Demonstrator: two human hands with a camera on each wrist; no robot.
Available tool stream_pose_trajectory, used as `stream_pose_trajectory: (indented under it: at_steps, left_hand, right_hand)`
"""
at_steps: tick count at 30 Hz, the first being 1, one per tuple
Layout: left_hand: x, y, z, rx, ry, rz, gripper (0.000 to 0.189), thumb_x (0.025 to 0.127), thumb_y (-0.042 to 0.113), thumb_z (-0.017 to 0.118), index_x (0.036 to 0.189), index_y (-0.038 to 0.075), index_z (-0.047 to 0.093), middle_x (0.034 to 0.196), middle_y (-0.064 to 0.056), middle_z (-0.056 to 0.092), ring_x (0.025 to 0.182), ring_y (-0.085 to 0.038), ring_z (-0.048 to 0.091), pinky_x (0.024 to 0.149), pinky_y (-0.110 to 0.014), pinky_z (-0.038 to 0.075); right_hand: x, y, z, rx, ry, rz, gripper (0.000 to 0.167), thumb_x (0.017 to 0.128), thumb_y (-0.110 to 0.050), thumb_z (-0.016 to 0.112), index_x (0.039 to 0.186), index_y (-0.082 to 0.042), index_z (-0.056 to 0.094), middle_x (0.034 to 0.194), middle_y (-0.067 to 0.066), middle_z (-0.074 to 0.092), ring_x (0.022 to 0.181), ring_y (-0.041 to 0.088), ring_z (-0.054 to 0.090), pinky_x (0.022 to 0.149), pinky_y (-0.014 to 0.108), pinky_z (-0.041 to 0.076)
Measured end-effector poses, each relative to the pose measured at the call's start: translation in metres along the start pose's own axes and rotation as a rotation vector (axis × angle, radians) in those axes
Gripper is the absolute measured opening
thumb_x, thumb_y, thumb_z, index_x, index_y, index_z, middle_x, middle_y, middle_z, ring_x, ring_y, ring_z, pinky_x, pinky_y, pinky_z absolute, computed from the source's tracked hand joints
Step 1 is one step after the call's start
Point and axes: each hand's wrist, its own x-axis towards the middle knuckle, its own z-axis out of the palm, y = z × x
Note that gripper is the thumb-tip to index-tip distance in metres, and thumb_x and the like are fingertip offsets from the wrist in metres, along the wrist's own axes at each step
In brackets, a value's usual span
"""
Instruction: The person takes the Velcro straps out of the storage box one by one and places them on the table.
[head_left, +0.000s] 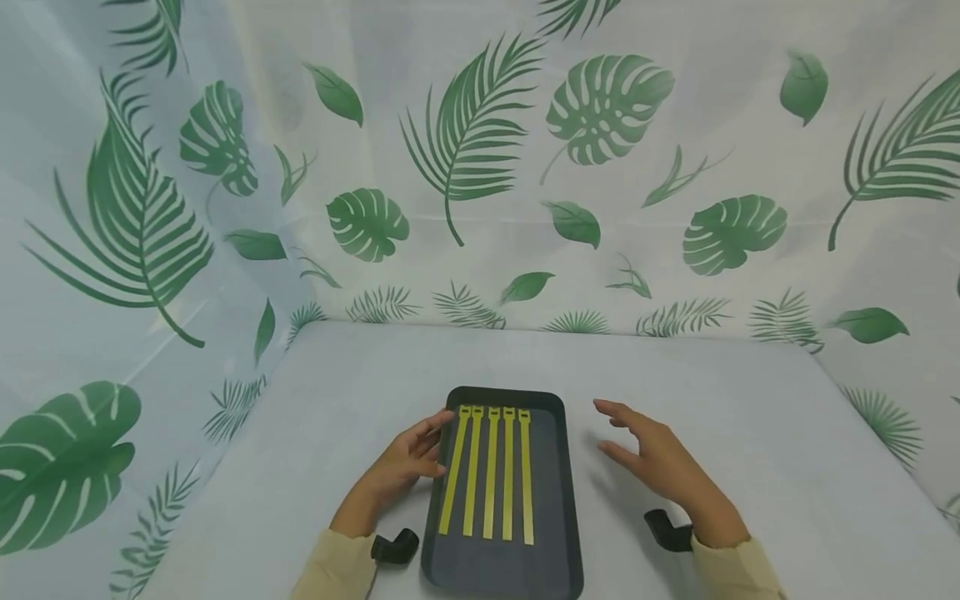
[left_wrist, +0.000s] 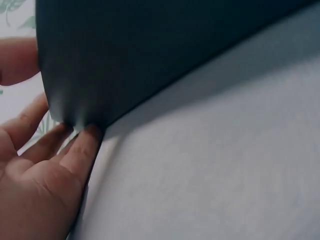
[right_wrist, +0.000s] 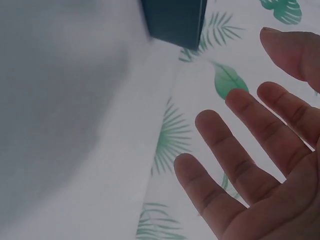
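A dark grey rectangular tray (head_left: 551, 492) lies on the white table in the head view. Several yellow cable ties (head_left: 491, 475) with slotted heads are lined up lengthwise inside it, heads at the far end. At the tray's left side is my left hand (head_left: 405, 461), its fingertips against the outer wall. The left wrist view shows these fingers (left_wrist: 82, 150) touching the dark tray wall (left_wrist: 115, 65), loosely bent. My right hand (head_left: 652, 454) hovers to the right of the tray, apart from it, fingers spread and holding nothing. A tray corner (right_wrist: 175, 25) shows beyond it in the right wrist view.
Each wrist carries a black camera mount, the left one (head_left: 395, 547) close to the tray's left edge, the right one (head_left: 667, 531) farther off. White curtains (head_left: 480, 275) printed with green leaves rise behind and beside the white table (head_left: 360, 367).
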Motion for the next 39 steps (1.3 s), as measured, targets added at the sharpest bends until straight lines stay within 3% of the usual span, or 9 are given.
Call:
stream_pose_trajectory:
  at_steps: [5, 11, 13, 18, 27, 39]
  left_hand:
    - [-0.006, -0.004, -0.002, -0.015, -0.013, 0.001, 0.094, 0.092, 0.001, 0.077, 0.168, -0.009, 0.022, 0.178, -0.027, 0.011, 0.163, -0.048, 0.014, 0.133, -0.056, 0.016]
    - [-0.007, -0.009, -0.001, -0.059, -0.013, 0.029, 0.094, 0.091, 0.001, 0.077, 0.167, -0.010, 0.023, 0.177, -0.028, 0.013, 0.164, -0.046, 0.013, 0.127, -0.028, 0.032]
    - [-0.006, -0.009, -0.001, -0.078, -0.008, 0.034, 0.093, 0.091, 0.000, 0.077, 0.167, -0.010, 0.024, 0.177, -0.029, 0.015, 0.164, -0.046, 0.015, 0.125, -0.025, 0.035]
    - [-0.001, -0.011, 0.001, -0.076, -0.002, 0.031, 0.090, 0.091, -0.002, 0.075, 0.167, -0.007, 0.027, 0.176, -0.028, 0.021, 0.163, -0.044, 0.021, 0.123, -0.026, 0.039]
    - [0.001, -0.008, -0.003, -0.085, -0.010, 0.028, 0.092, 0.091, 0.001, 0.076, 0.168, -0.007, 0.025, 0.176, -0.028, 0.020, 0.163, -0.044, 0.020, 0.125, -0.028, 0.036]
    - [-0.003, -0.007, -0.010, -0.121, -0.049, 0.030, 0.100, 0.090, 0.002, 0.081, 0.170, -0.005, 0.020, 0.176, -0.027, 0.020, 0.163, -0.043, 0.022, 0.124, -0.027, 0.038]
  right_hand:
    - [0.012, -0.007, 0.002, 0.041, -0.046, -0.021, 0.057, 0.096, -0.005, 0.080, 0.149, 0.002, 0.059, 0.143, 0.023, 0.068, 0.121, 0.043, 0.070, 0.102, 0.064, 0.056]
    - [0.028, -0.012, 0.003, 0.093, -0.068, -0.094, 0.053, 0.096, -0.003, 0.080, 0.145, 0.002, 0.062, 0.142, 0.021, 0.068, 0.120, 0.042, 0.070, 0.102, 0.061, 0.057]
    - [0.034, -0.014, 0.003, 0.111, -0.088, -0.098, 0.051, 0.096, -0.003, 0.080, 0.144, 0.002, 0.063, 0.142, 0.020, 0.069, 0.121, 0.042, 0.070, 0.104, 0.062, 0.056]
    - [0.050, -0.022, 0.004, 0.127, -0.151, -0.100, 0.048, 0.098, -0.004, 0.079, 0.143, 0.003, 0.065, 0.140, 0.019, 0.070, 0.125, 0.042, 0.068, 0.108, 0.063, 0.054]
    - [0.074, -0.036, 0.013, 0.148, -0.252, -0.143, 0.046, 0.099, -0.004, 0.077, 0.143, 0.003, 0.065, 0.139, 0.020, 0.070, 0.126, 0.044, 0.067, 0.107, 0.062, 0.054]
    - [0.106, -0.045, 0.042, 0.265, -0.379, -0.249, 0.040, 0.099, 0.006, 0.071, 0.138, 0.010, 0.065, 0.137, 0.026, 0.069, 0.120, 0.047, 0.068, 0.104, 0.060, 0.057]
